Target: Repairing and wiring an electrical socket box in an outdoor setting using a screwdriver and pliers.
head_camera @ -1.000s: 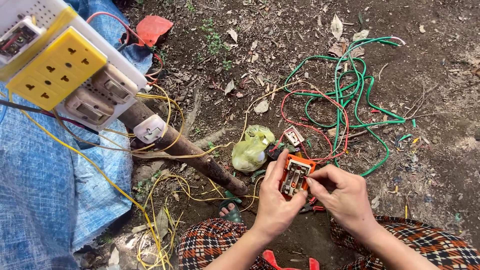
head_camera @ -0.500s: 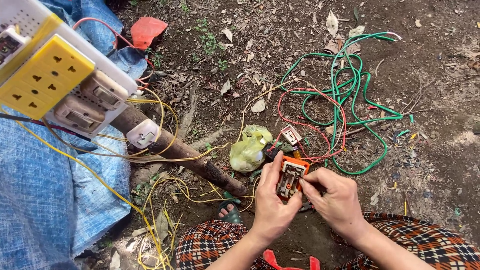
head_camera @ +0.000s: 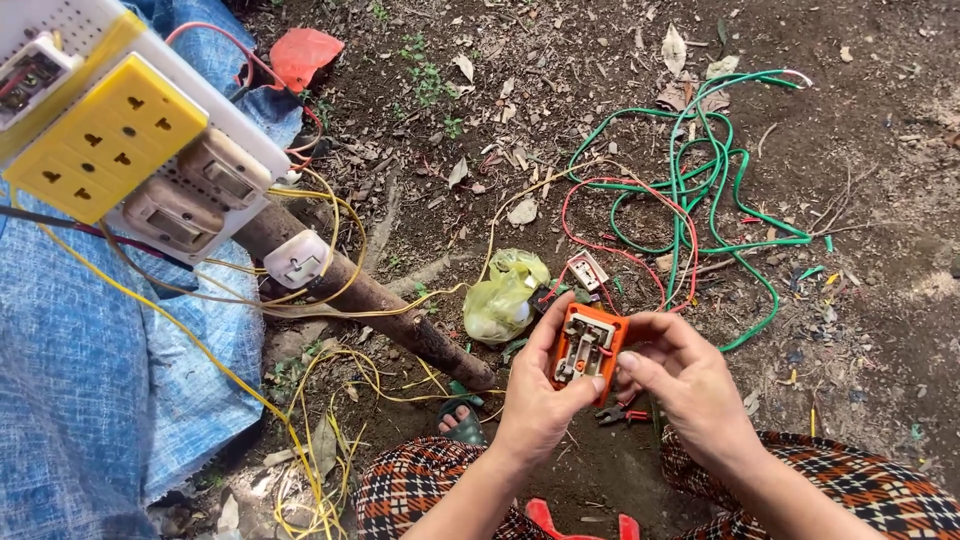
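Note:
My left hand [head_camera: 540,395] grips an orange electrical switch block [head_camera: 588,344], its open wired side facing up. My right hand [head_camera: 688,380] touches the block's right edge with thumb and fingertips. Both hands hover over bare dirt above my knees in checked cloth [head_camera: 420,485]. A red wire [head_camera: 620,215] runs from beside the block toward a small white switch part [head_camera: 587,270] lying just beyond it. A yellow-green plastic bag [head_camera: 503,298] lies left of the block.
A white board with a yellow socket panel [head_camera: 105,140] and white switches leans on a wooden pole [head_camera: 380,305] at left, trailing yellow wires [head_camera: 300,440]. Blue tarp [head_camera: 90,380] covers the left. Coiled green wire [head_camera: 715,180] lies at right. Red-handled pliers [head_camera: 620,412] lie under my hands.
My hands and the orange block have stayed in about the same spot; my right fingers shifted along the block's right side. The view moved slightly.

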